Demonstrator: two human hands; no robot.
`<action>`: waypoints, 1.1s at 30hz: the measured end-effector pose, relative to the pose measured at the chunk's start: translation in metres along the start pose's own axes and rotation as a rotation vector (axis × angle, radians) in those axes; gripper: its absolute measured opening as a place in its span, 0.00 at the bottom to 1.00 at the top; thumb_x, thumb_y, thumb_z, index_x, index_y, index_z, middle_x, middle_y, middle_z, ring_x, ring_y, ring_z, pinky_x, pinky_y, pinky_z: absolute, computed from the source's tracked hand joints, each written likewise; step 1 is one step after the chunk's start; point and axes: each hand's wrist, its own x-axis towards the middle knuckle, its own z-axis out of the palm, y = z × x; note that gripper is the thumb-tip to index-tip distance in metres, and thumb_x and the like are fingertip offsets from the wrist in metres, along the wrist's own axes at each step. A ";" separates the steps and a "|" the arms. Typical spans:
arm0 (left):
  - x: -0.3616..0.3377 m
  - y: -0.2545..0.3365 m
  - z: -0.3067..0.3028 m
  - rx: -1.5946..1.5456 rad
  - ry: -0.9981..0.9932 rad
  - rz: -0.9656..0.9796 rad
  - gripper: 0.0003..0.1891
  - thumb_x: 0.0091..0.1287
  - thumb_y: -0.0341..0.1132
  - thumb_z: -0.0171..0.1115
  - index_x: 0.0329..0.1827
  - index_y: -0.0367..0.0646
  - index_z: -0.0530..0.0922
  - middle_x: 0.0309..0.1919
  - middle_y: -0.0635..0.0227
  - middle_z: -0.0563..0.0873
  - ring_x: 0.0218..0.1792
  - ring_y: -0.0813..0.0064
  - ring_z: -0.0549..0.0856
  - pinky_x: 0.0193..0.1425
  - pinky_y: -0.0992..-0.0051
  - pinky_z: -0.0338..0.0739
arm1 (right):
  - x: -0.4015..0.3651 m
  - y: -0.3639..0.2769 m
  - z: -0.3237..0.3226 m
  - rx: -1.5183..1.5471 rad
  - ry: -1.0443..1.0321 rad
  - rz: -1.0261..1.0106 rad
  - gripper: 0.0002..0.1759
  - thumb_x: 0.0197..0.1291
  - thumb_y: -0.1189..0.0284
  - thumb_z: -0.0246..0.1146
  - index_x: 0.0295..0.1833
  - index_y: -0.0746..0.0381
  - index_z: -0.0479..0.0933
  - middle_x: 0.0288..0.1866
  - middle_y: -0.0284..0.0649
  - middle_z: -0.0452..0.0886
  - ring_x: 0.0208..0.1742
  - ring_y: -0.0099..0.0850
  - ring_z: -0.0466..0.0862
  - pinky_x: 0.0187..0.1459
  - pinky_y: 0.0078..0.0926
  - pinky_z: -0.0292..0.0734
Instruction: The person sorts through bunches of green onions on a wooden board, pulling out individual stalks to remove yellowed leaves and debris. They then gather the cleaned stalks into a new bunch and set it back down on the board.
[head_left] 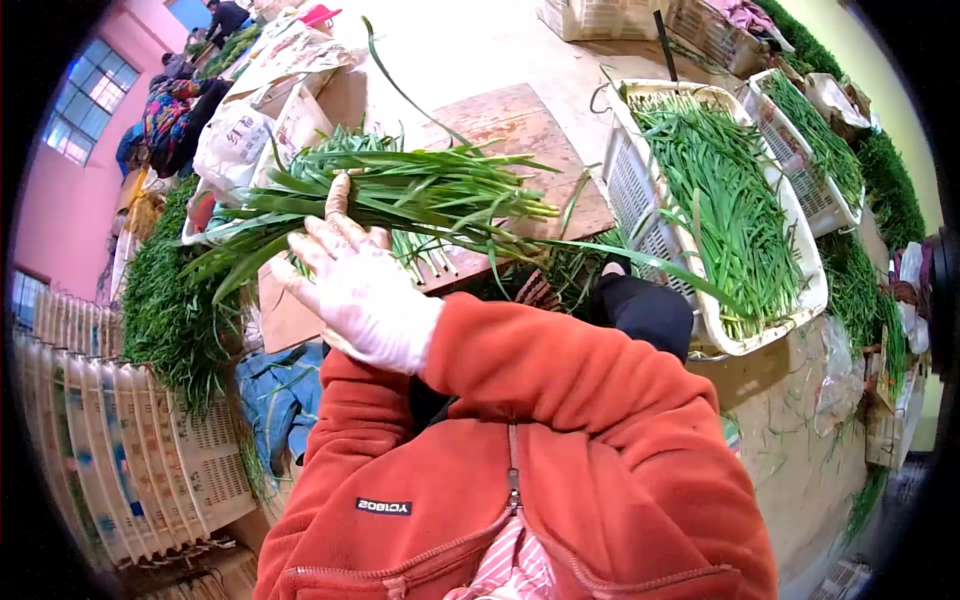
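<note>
My right hand (365,285), in a pale stained glove, reaches across my body to the left. Its fingers are spread and lie on the near side of a bunch of long green leafy stalks (400,195). The leaves fan out to the left and the pale stem ends point right. My left sleeve (362,400) passes under my right wrist; my left hand is hidden beneath the right hand and the bunch, so its fingers do not show. Below the bunch is a wooden board (510,125), with more pale stalk ends (430,258) near its front.
A white crate (800,310) of green stalks stands to the right, with another crate (850,215) beyond it. Greens are heaped at the left (170,300), above stacked crates (140,450). A white bag (232,145) lies back left. People are in the far left background.
</note>
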 end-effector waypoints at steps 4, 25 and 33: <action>0.013 0.027 -0.023 -0.049 0.066 0.074 0.12 0.57 0.37 0.62 0.41 0.44 0.78 0.43 0.64 0.82 0.46 0.64 0.79 0.55 0.59 0.75 | -0.069 0.005 -0.032 0.291 -0.111 0.013 0.26 0.46 0.67 0.64 0.54 0.62 0.70 0.50 0.46 0.74 0.53 0.43 0.74 0.54 0.38 0.68; -0.009 0.031 -0.038 -0.121 0.015 0.076 0.16 0.56 0.39 0.62 0.45 0.43 0.78 0.44 0.60 0.82 0.45 0.59 0.81 0.52 0.55 0.76 | -0.111 0.054 -0.053 -0.222 0.305 0.393 0.49 0.31 0.68 0.74 0.65 0.60 0.61 0.46 0.43 0.70 0.43 0.40 0.74 0.44 0.36 0.71; 0.014 0.014 -0.046 -0.077 -0.021 0.073 0.16 0.56 0.39 0.61 0.45 0.43 0.78 0.44 0.60 0.82 0.45 0.60 0.81 0.52 0.55 0.75 | -0.091 0.076 -0.062 -0.044 0.287 0.432 0.38 0.31 0.73 0.73 0.57 0.59 0.72 0.46 0.42 0.70 0.42 0.38 0.75 0.43 0.32 0.72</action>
